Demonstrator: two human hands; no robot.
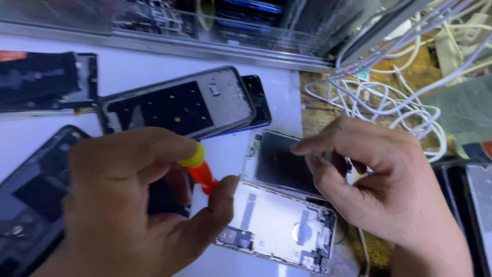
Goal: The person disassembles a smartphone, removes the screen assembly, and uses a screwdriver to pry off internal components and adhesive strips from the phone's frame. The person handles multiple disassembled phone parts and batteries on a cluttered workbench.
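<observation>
My left hand (123,200) is closed around a small screwdriver with an orange handle and yellow cap (199,166), thumb tip resting near an opened white phone housing (279,225). My right hand (382,179) hovers over a dark phone frame (277,161), with its fingers curled and pinched together; I cannot tell if something tiny sits between them. The white housing lies just below and between both hands.
Several opened phone frames lie about: a silver and black one (174,105) behind, dark ones at far left (46,82) and lower left (31,195). White cables (389,97) tangle at the right. A glass-fronted shelf (205,31) runs along the back.
</observation>
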